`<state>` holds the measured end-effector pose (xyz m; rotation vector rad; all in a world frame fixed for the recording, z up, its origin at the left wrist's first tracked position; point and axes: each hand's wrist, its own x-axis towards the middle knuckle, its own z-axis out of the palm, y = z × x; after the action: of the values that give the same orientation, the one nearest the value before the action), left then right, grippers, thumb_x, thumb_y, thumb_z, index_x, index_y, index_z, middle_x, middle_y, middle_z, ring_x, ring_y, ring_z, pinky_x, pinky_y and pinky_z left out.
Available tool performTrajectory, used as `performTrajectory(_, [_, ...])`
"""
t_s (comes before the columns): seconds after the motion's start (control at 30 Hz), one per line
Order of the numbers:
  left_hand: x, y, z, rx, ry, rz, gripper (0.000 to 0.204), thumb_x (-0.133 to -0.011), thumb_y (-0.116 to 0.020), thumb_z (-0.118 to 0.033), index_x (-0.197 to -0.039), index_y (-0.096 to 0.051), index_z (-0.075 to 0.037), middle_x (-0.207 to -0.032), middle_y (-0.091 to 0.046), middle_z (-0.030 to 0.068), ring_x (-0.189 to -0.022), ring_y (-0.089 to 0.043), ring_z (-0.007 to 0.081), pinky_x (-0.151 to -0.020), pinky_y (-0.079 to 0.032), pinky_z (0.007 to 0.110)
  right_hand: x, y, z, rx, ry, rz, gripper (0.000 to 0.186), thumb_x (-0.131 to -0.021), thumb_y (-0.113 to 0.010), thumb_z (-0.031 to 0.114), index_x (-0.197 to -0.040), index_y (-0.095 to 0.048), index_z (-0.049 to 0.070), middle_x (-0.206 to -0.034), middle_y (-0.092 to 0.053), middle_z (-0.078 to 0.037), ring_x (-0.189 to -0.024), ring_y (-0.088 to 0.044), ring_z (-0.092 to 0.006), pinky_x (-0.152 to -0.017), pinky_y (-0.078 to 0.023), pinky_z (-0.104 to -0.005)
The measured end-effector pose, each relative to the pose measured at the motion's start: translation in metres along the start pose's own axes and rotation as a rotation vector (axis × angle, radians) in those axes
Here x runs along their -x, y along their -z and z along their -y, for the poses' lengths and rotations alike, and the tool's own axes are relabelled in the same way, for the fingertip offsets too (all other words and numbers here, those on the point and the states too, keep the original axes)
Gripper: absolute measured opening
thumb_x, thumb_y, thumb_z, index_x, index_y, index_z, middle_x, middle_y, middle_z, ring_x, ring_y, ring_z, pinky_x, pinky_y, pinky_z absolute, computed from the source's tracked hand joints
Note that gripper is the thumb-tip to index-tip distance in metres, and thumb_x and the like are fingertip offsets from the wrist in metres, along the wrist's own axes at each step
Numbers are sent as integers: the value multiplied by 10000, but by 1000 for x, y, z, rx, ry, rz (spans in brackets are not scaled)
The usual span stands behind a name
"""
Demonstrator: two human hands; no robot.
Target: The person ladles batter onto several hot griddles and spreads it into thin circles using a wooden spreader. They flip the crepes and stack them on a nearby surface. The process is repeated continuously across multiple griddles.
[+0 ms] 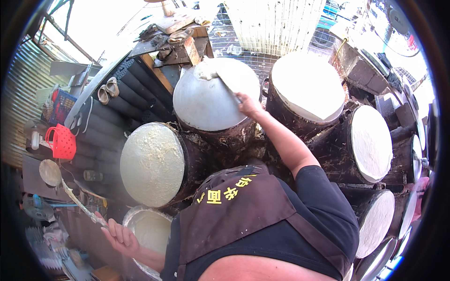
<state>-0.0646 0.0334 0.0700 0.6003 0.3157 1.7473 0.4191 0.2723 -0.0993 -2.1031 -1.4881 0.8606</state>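
My right hand (250,105) reaches forward and grips a thin, flat scraper (228,87), which lies over a round griddle top (206,110). A lump of pale batter (206,70) sits at the scraper's far end, and the grey metal below it is largely bare. At the lower left, my left hand (119,236) is closed on the batter-coated handle of a long ladle (82,203). The ladle's round end (50,173) points up and away to the left. Near that hand stands a tub of pale batter (151,229), partly hidden by my arm.
Drum stoves surround me. One griddle at left (152,164) bears a crumbly pale layer; others at right (307,86) (371,143) have smooth white sheets. A red basket (62,142), a pair of shoes (108,90) and dark rolls (136,79) are at left.
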Motion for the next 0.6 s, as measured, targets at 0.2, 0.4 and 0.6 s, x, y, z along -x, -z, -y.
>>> performTrajectory(0.2, [-10, 14, -10, 2, 38, 66, 533, -1043, -341, -180, -1507, -100, -81, -745, -343, 33, -465, -296, 67, -301, -313, 190, 13, 16, -6, -12, 192, 40, 504, -816, -523, 24, -1306, -558, 136, -1165, -648, -153, -1005, -650, -214, -883, -524, -361])
performTrajectory(0.4, [-14, 13, 1, 37, 63, 38, 523, -1043, -340, -184, -1506, -118, -81, -744, -345, 38, -465, -303, 70, -299, -319, 189, -17, 13, -26, -7, 83, -94, 455, -862, -557, 42, -1300, -567, 168, -1009, -692, -130, -731, -651, -138, -665, -562, -283])
performTrajectory(0.6, [3, -9, 23, 57, 35, -11, 517, -1039, -363, -181, -1498, -153, -70, -723, -341, 27, -448, -284, 55, -287, -298, 182, 3, 9, -12, 65, 286, 163, 509, -820, -513, -2, -1276, -591, 210, -1088, -673, -121, -967, -647, -218, -828, -528, -369])
